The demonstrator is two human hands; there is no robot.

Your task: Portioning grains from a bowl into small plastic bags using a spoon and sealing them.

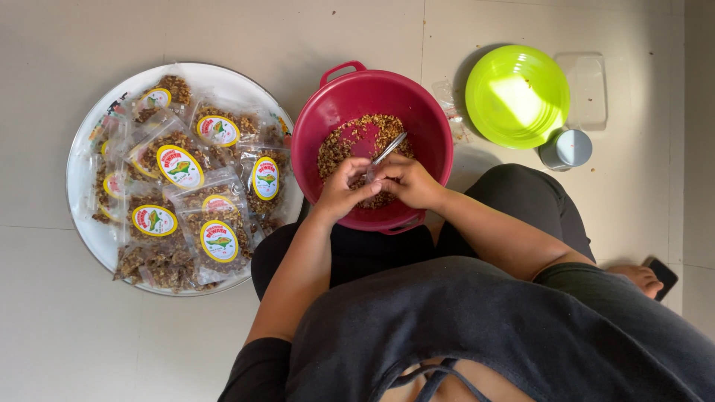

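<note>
Head view: a metal spoon [389, 149], handle slanting up-right, is pinched by the right hand [408, 181] over the red basin [428, 123], the left hand [344, 187] curled shut alongside, touching it.

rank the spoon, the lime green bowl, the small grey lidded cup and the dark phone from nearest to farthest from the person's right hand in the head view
1. Spoon: at the right hand over the red basin.
2. Lime green bowl: on the floor, up and to the picture's right.
3. Small grey lidded cup: just past that bowl's lower edge.
4. Dark phone: far picture right, by the foot.
</note>
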